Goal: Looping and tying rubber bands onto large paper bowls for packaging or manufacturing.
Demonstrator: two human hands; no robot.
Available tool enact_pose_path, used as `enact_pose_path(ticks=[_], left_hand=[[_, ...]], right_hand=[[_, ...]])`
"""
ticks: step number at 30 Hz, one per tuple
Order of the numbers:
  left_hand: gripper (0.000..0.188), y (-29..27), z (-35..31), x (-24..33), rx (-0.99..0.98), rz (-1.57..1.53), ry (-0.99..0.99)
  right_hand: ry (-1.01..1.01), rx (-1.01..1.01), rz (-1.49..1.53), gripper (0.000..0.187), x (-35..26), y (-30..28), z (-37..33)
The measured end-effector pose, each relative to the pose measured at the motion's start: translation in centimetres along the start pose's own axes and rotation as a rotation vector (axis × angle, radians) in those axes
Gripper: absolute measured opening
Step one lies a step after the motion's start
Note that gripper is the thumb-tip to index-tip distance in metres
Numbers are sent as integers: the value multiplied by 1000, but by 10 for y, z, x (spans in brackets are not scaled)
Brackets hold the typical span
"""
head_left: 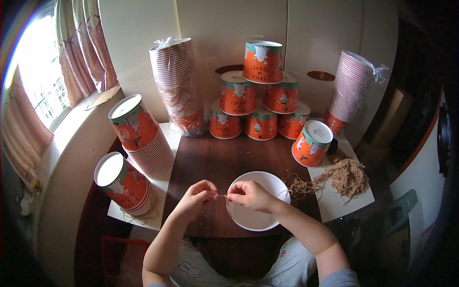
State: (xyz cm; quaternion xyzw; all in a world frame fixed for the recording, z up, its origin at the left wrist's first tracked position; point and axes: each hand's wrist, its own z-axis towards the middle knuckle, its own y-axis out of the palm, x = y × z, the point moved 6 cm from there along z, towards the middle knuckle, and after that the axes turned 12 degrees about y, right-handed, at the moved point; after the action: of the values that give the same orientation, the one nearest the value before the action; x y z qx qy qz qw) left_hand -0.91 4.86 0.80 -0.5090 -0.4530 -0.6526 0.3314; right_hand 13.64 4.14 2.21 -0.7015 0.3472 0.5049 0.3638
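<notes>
Twine strand [221,195]: I am pinching it with the fingers of the left hand [195,197] and the right hand [254,195], holding it above the counter [198,160], beside the left rim of a white bowl [256,221]. A twine heap [348,178] is lying to the right. Behind, inverted orange tubs [238,97] are forming a pyramid, their dark lettering [263,68] standing upside down; grey print [319,131] on a lone tub [310,149] is appearing too small to read.

Likely a home: pinkish curtains [74,57], bright window [39,79], dark brown table [196,158].
</notes>
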Motion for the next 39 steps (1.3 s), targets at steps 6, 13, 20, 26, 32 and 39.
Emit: enact_pose_path(ticks=[6,13,20,26,32,39], left_hand=[[17,18,-9,9,-178,144,7],[17,15,-8,7,-94,276,98],[18,12,-5,2,-38,347,144],[18,10,-4,-9,-114,248,92],[14,15,-7,-3,-92,286,-56],[16,31,-8,39,-121,443,473]], right_hand=[[-35,-20,78,7,-5,1,-1],[-56,-15,58,7,-4,2,0],[-84,-63,84,5,-3,2,1],[-92,-136,166,7,-7,6,-1],[-96,-107,157,7,-12,2,-3],[-204,59,-108,10,-30,-4,-12]])
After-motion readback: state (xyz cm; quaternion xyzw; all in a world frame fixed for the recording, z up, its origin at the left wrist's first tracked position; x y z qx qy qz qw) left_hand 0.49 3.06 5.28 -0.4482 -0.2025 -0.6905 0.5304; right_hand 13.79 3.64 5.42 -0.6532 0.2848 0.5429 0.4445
